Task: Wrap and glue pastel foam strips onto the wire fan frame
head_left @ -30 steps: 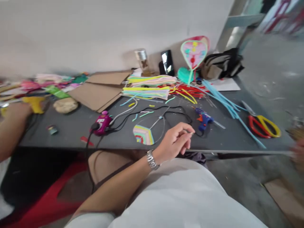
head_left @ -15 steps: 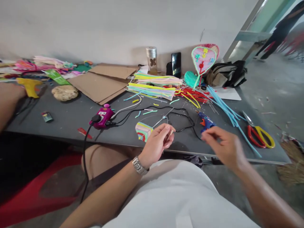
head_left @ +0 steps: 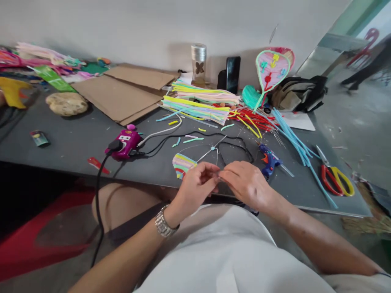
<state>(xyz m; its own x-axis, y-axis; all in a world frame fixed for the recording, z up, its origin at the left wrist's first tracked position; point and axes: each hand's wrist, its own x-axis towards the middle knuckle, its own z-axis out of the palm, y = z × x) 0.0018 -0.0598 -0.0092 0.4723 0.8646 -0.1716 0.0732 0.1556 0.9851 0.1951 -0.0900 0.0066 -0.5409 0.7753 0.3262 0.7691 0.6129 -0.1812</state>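
Note:
My left hand (head_left: 198, 182), with a metal watch on the wrist, is closed in a pinch at the table's front edge. My right hand (head_left: 246, 181) meets it there, fingertips pressed together against the left ones. Whatever lies between them is hidden by the fingers. Just beyond, thin wires meet at a small light-blue joint (head_left: 213, 148), and one runs down towards my hands. A striped piece of coloured pipe cleaners (head_left: 182, 163) lies beside my left hand, partly covered by it. To the right of my right hand rests a blue glue gun (head_left: 270, 159).
Pipe cleaner bundles (head_left: 198, 110), cardboard (head_left: 122, 95) and a decorated fan (head_left: 273, 69) are towards the wall. Scissors (head_left: 334, 175) lie at right. A purple power socket (head_left: 126, 142) with trailing cables sits left. Another person holds a yellow glue gun (head_left: 14, 91) at far left.
My right hand has moved left from near the blue glue gun and now touches my left hand. The head view has shifted slightly, and the yellow glue gun sits nearer the left edge.

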